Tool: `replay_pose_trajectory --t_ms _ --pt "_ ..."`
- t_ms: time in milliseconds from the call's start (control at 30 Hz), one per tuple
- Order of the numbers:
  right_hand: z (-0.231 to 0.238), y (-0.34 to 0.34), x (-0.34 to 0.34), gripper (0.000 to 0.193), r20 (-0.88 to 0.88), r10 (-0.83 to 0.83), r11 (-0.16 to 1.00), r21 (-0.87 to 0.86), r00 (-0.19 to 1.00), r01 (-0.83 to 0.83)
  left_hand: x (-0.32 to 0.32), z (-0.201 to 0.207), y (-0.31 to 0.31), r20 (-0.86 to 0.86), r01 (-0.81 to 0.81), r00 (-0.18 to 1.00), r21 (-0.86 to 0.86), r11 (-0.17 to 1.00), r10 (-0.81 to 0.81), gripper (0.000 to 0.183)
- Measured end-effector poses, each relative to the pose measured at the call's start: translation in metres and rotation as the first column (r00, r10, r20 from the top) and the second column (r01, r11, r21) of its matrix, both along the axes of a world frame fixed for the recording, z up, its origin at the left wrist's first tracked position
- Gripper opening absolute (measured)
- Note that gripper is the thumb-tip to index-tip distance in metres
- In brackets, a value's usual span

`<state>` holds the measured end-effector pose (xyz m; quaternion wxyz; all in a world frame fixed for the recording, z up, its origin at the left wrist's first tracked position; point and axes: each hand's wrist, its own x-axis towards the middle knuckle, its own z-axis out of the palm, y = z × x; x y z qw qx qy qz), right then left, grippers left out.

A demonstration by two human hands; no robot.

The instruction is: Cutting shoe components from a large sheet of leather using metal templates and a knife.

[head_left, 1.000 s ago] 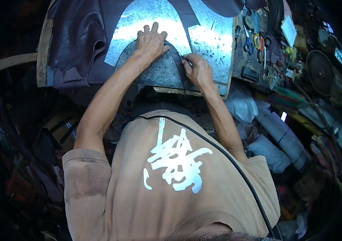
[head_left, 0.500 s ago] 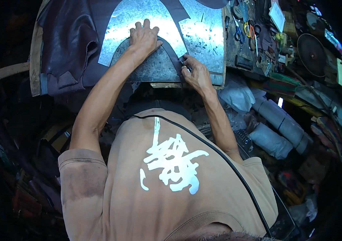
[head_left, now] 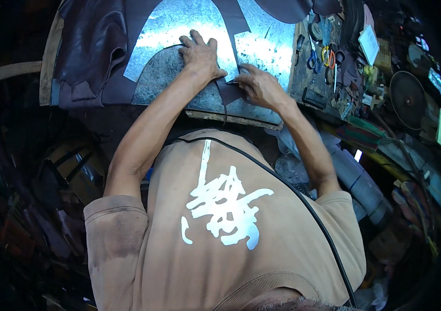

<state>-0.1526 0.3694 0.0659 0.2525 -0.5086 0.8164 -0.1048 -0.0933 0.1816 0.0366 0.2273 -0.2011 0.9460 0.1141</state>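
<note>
My left hand [head_left: 201, 58] lies with fingers spread on a shiny arch-shaped metal template [head_left: 153, 32], its thumb near the template's right leg. Dark brown leather [head_left: 235, 18] shows along the template's outer edge, and a leather flap [head_left: 229, 92] sticks out below that leg. My right hand [head_left: 263, 88] is closed beside the leg's end, its index finger stretched forward. A small knife-like tool [head_left: 232, 81], mostly hidden by the fingers, points at the leather. A thin dark strip [head_left: 225, 112] hangs from the flap over the board's near edge.
A scuffed grey metal sheet [head_left: 161, 78] covers the wooden bench. Folded brown leather [head_left: 90, 46] lies on the left. Scissors [head_left: 312, 60] and other hand tools lie on the right, beyond them a round dark disc [head_left: 407, 99]. A black cable [head_left: 293, 192] crosses my shirt.
My left hand has slid right and down toward the template's right leg. The curved leather band inside the arch has come away, leaving a flap below the leg. The view has shifted slightly.
</note>
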Motion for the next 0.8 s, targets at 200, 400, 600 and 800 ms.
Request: replay_pose_trajectory --t_ms 200,400,600,800 --pt "-0.014 -0.009 -0.038 0.029 -0.015 0.278 0.961 0.009 0.96 -0.278 -0.001 0.003 0.008 0.074 -0.038 0.997 0.03 0.999 0.036 0.103" --pt "-0.011 -0.009 -0.066 0.025 0.096 0.302 0.952 0.018 0.948 -0.305 -0.005 0.0 0.009 0.082 -0.056 0.995 0.051 0.997 0.052 0.103" --pt "-0.026 -0.006 -0.093 0.02 0.087 0.395 0.917 0.028 0.915 -0.399 -0.006 0.003 0.008 0.102 -0.055 0.994 0.057 0.997 0.049 0.103" --pt "-0.024 -0.014 -0.112 0.022 0.153 0.507 0.855 0.029 0.848 -0.517 -0.008 0.006 0.007 0.101 -0.031 0.995 0.047 0.998 0.027 0.104"
